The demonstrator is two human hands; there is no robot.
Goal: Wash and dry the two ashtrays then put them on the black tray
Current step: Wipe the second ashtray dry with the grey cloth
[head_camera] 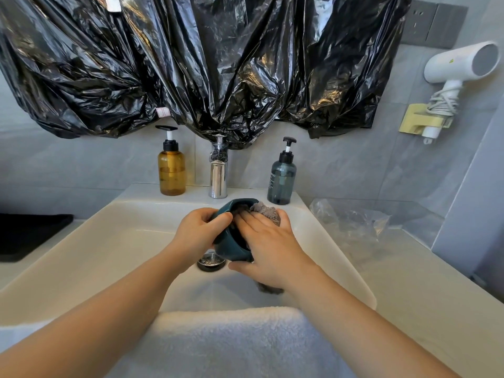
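Observation:
A dark teal ashtray [231, 248] is held tilted on its side above the white sink [109, 241], over the drain [211, 261]. My left hand [200, 231] grips its rim from the left, thumb over the edge. My right hand [268, 248] holds a grey cloth [268, 212] and presses it into the ashtray's hollow with straight fingers. More grey cloth hangs below my right palm. The black tray [30, 236] lies on the counter at the far left. I see only one ashtray.
A chrome tap [218, 173] stands behind the sink between an amber pump bottle [171, 171] and a dark blue pump bottle [282, 181]. Crumpled clear plastic [351, 222] lies on the right counter. A white towel [231, 342] drapes the near edge. A hairdryer [461, 65] hangs on the right wall.

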